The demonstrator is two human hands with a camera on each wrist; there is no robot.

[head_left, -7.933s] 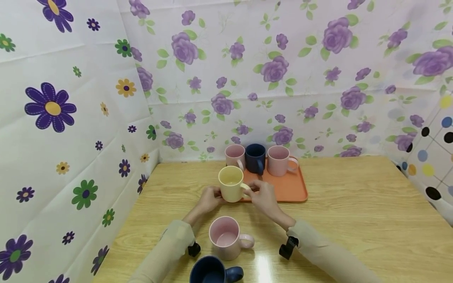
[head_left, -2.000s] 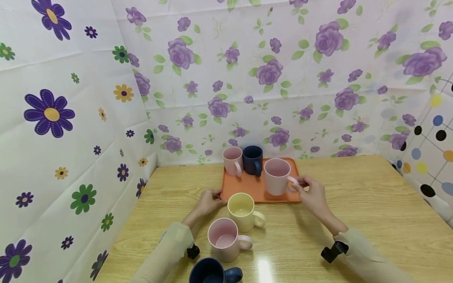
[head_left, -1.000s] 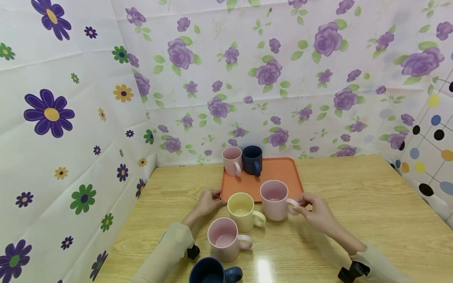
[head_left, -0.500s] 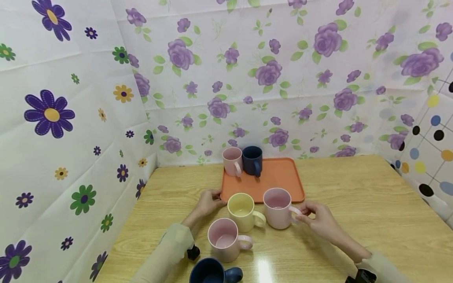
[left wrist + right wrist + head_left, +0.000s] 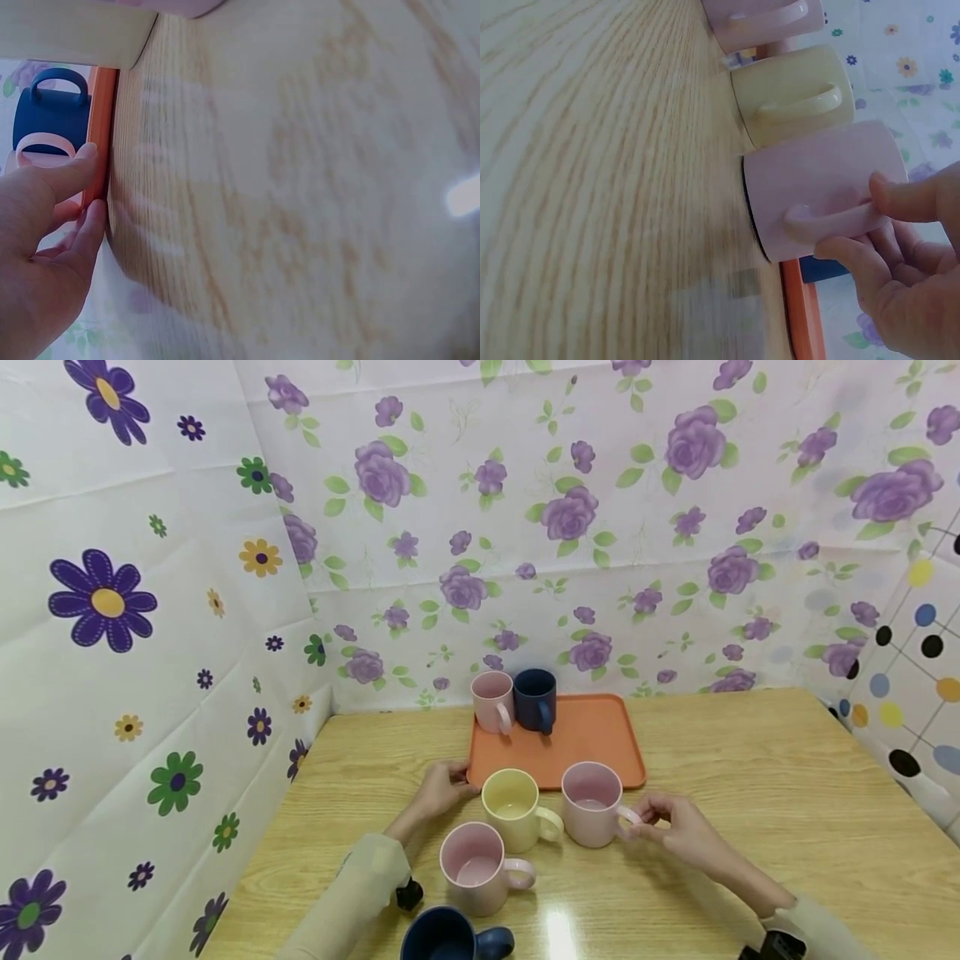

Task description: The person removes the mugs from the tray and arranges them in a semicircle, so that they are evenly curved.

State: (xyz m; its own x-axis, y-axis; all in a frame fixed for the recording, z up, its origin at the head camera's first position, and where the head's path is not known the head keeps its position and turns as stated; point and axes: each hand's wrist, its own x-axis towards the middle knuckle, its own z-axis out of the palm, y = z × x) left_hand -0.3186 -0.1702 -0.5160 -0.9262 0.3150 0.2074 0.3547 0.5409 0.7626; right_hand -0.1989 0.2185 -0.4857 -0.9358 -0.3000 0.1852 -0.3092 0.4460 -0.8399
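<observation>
My right hand (image 5: 678, 835) pinches the handle of a pink mug (image 5: 591, 814) between thumb and fingers. This mug stands upright on the table just in front of the orange tray (image 5: 592, 743), to the right of a yellow mug (image 5: 512, 818). In the right wrist view, thumb and forefinger lie on either side of the pink mug's handle (image 5: 832, 223). My left hand (image 5: 438, 789) grips the tray's front left corner, thumb on top of the rim (image 5: 100, 127) in the left wrist view. A smaller pink mug (image 5: 491, 700) and a navy mug (image 5: 535, 697) stand at the tray's back left.
Nearer me, another pink mug (image 5: 474, 868) stands beside my left forearm, and a second navy mug (image 5: 442, 937) is cut off by the lower frame edge. The wooden table (image 5: 750, 760) runs back to a flowered cloth wall (image 5: 637, 527), with another on the left.
The yellow mug came off the tray onto the table first. My right hand then brought the pink mug forward from the tray to beside it. My left hand now grips the tray corner.
</observation>
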